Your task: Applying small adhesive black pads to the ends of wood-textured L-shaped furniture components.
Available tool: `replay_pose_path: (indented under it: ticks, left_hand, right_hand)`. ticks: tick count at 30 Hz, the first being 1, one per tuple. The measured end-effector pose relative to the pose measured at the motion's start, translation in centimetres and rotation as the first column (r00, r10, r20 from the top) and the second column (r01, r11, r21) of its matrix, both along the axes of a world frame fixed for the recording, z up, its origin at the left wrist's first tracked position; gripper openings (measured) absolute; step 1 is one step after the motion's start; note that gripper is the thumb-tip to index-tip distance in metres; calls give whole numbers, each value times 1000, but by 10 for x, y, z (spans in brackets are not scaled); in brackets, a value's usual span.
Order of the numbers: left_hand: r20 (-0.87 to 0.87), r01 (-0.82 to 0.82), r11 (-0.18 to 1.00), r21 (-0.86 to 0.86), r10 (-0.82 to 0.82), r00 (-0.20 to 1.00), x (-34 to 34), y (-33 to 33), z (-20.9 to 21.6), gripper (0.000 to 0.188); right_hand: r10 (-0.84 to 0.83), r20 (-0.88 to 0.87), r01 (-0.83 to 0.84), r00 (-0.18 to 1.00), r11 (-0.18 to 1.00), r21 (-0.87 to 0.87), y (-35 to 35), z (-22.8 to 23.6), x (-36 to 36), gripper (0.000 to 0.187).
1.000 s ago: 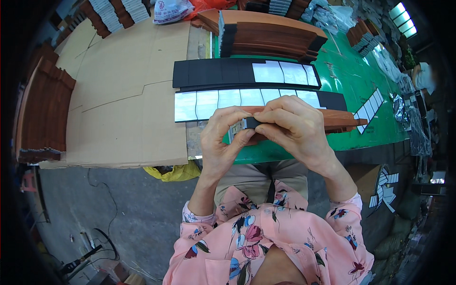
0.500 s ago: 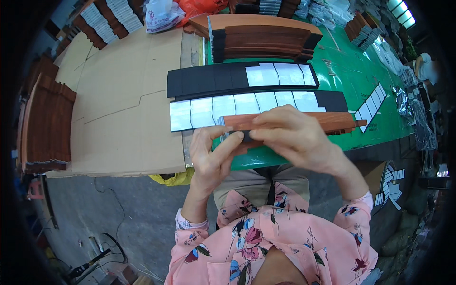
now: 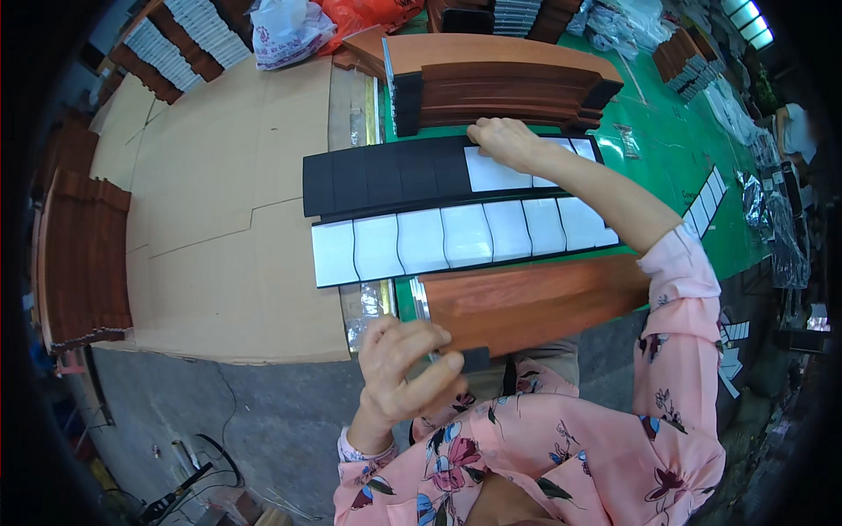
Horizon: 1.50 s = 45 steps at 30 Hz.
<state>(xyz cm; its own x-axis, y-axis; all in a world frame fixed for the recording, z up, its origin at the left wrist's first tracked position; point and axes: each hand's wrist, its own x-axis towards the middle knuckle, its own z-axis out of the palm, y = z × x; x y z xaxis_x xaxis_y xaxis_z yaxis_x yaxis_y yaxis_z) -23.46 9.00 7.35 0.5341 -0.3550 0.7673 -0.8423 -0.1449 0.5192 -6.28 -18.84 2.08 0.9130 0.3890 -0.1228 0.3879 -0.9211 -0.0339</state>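
Observation:
My left hand (image 3: 408,368) is closed at the near left corner of a reddish-brown wooden board (image 3: 535,302), beside a small black pad (image 3: 474,358) on the board's near edge. The board slants over the table's front edge, close to my body. Farther off, my right hand (image 3: 509,145) reaches across with curled fingers at the far edge of a strip of black pads (image 3: 386,178), where white backing begins. Its fingertips are partly hidden. A second strip, with white backing pieces (image 3: 421,244) on top, lies between the board and the black strip.
Stacked brown curved boards (image 3: 509,88) stand behind the strips, with another stack (image 3: 83,259) at the left edge. Cardboard (image 3: 210,175) covers the left of the table, green sheeting (image 3: 649,158) the right. Plastic bags (image 3: 289,33) sit at the back. A person (image 3: 796,131) is far right.
My right hand has left the board and moved away to the far strip. My left hand and the board have come nearer to my body, and the board shows more of its broad face.

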Motion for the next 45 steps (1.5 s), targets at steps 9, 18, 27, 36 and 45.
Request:
replay_pose_path:
  ticks: [9,18,27,36,45]
  left_hand:
    - [-240,-17,902,431,133,962,126,-34,-35,24]
    - [-6,-52,763,645,72,997,138,-72,-99,27]
    - [-9,-58,775,630,83,997,134,-70,-97,28]
    - [-445,-571,808,145,569,692,83,16,-1,28]
    - [142,-148,961,234,117,983,-73,-141,62,27]
  right_hand:
    - [117,181,-118,976,993,-4,-13,-27,5,15]
    - [298,360,-289,884,954,-79,-18,-43,10,12]
    - [-272,-60,264,961,824,501,-42,51,10,21]
    - [-264,-400,468,878,293,834,-113,152,-156,24]
    - [-351,-236,252,906,1,968,-171,121,-293,27]
